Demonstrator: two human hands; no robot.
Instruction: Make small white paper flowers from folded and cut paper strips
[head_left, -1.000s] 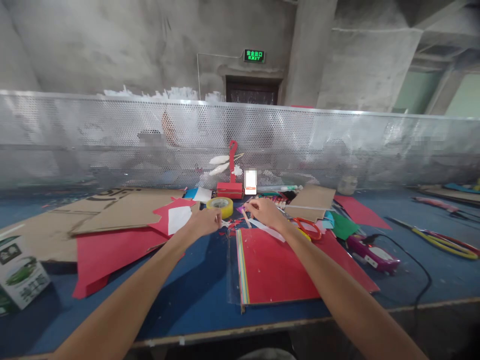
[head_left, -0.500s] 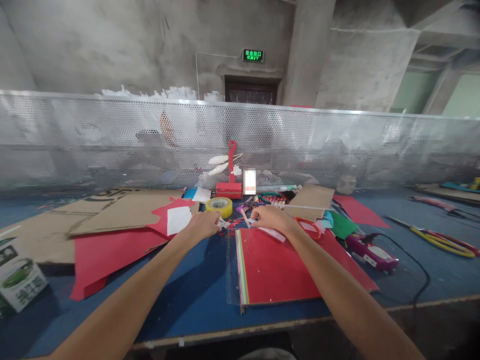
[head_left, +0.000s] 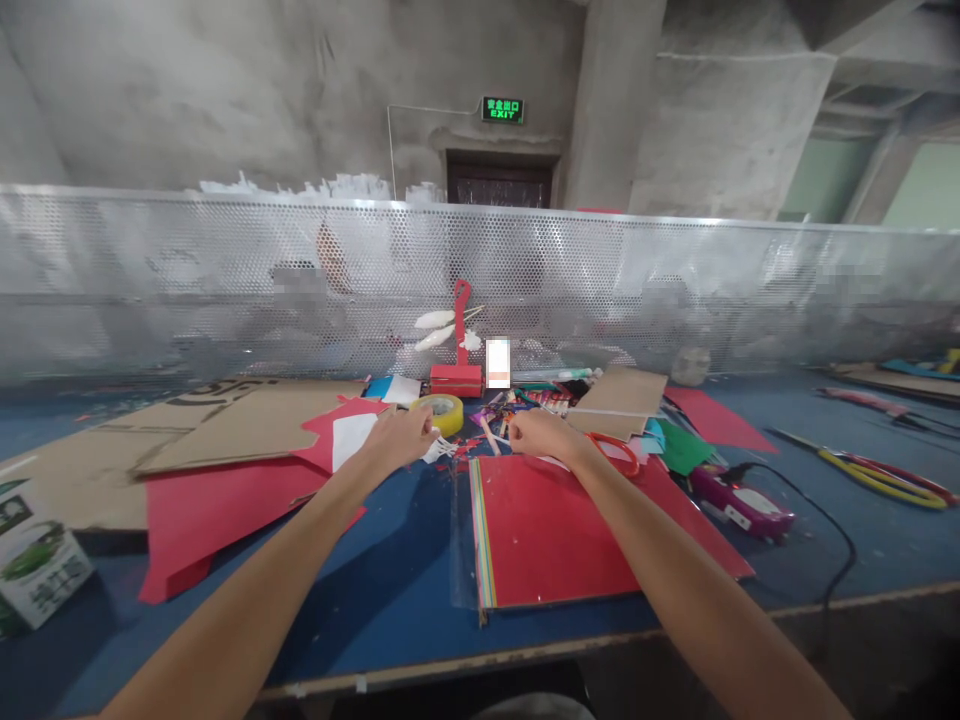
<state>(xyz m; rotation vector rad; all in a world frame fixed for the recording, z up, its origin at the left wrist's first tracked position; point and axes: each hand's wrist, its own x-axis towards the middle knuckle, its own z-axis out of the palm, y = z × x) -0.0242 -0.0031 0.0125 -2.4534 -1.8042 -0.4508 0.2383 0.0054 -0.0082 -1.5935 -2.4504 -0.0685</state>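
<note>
seemingly midway | pinching unattached white fringe (head_left: 439, 449), left hand (head_left: 403, 436) | poising right hand (head_left: 549, 436), grasp unclear | showing petals (head_left: 435, 320) on red stand (head_left: 456, 380)

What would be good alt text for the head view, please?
A person's left hand is beside a yellow tape roll, the right hand near the far edge of a red-topped paper stack, on a cluttered blue table.

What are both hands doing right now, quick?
Left hand: closed, white strips at its fingertips; whether it grips them can't be told.
Right hand: curled closed; can't tell if it holds anything.
</note>
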